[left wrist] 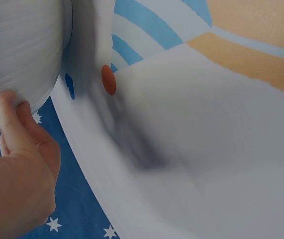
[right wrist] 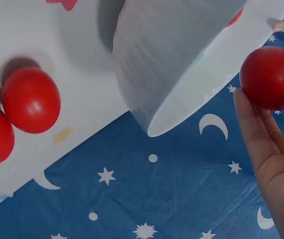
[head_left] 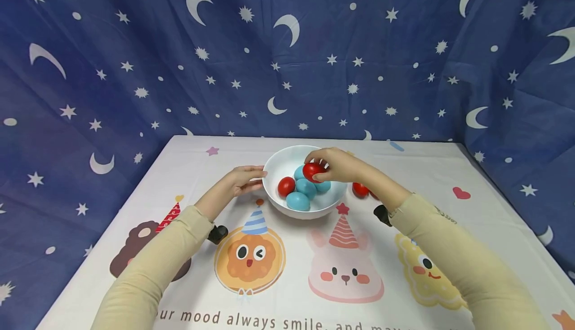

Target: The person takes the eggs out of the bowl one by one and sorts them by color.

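My right hand pinches a red egg between thumb and fingers, over the right part of a white bowl. In the right wrist view, the same held egg is beside the bowl's rim. Inside the bowl lie another red egg and several light blue eggs, some partly hidden under the right hand. With fairly straight fingers, my left hand touches the bowl's left outer side. The left wrist view shows its fingertips against the bowl's wall.
Right of the bowl, red eggs sit on the white printed tablecloth, partly behind the right forearm. Two red eggs show in the right wrist view. A blue curtain with moons and stars hangs behind the table.
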